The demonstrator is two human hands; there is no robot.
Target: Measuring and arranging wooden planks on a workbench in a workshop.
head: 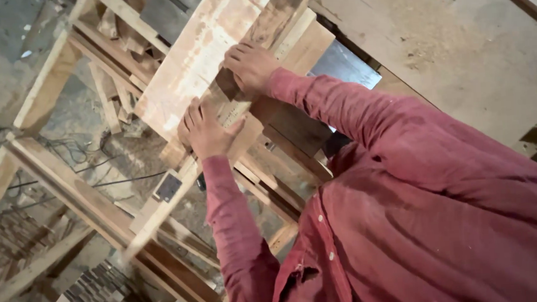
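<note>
Wooden and narrow, the strip (233, 113) lay on a broad pale board (196, 57), its long axis running on a diagonal from lower left to upper right across the tilted view. Both rested on the bench (67, 174), a rough frame of timber rails. The left hand (206, 133) pressed flat on the strip's lower end, fingers spread and thumb out to the side, the red sleeve (236, 232) coming up from below. The right hand (250, 66) sat further up the same strip, knuckles bent and fingers curled down over a darker block (273, 16) (whether it gripped or merely pressed, I could not tell). Dark cables (85, 154) trailed over the floor beneath the frame, and stacked offcuts (104, 294) lay at lower left.
</note>
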